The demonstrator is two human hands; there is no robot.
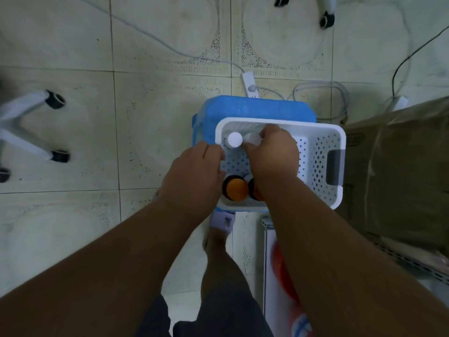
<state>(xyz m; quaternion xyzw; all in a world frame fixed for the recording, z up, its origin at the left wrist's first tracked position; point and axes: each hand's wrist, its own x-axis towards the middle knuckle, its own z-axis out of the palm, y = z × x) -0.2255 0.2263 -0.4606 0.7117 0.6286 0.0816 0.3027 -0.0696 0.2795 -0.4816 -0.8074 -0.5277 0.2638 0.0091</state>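
Looking straight down from my head cam here: I'm standing over a white perforated basket [338, 133] that sits on top of a blue plastic stool [255, 107], all on a pale tiled floor [150, 132]. My right hand [272, 154] is down inside the basket at its far left corner, fingers curled round a bottle [251, 138] so only a bit of its whitish top peeks out past my knuckles. Just beside it, to the left and nearly touching, stands a white-capped bottle [235, 139], upright in the same corner. My left hand [194, 173] is at the basket's left rim with the fingertips right on the edge; honestly can't tell whether it's actually gripping the rim or just resting against it. So the hands are apart but close, one outside the basket wall and one inside. At the near left corner of the basket there's an orange-capped bottle [237, 189] standing up, and a second orange cap [253, 189] right next to it, half hidden under my right wrist. The rest of the basket floor to the right shows only its holes. Around the place: a white power strip [249, 85] with cables behind the stool, a cardboard box [401, 166] just to the right, chair legs with black casters [56, 99] off to the left, and my foot in a slipper [222, 221] below the basket.
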